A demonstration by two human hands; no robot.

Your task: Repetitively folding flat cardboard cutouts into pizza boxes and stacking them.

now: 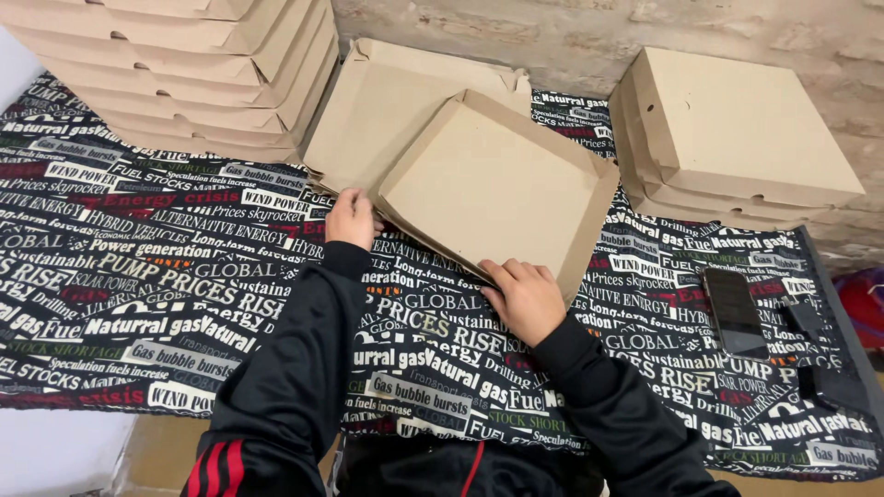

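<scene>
At the middle of the cloth-covered worktop (138,276) a half-folded cardboard box (497,189) is being shaped, its near wall pinched by the left hand (351,218) and pressed by the right hand (525,299), fingers together; raising that wall would seem due next.

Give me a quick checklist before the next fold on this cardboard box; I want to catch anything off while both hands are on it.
1. Left hand on the near left corner of the half-folded box: ok.
2. Right hand pressing the near wall: ok.
3. Side walls raised on the box: ok, right wall stands up.
4. Lid flap lies free behind the box: ok.
5. Phone apart from the box, on the printed cloth: ok.
6. Locking tabs seated in their slots: cannot tell.
7. Stacks of finished boxes, left and right, clear of the hands: ok.
</scene>
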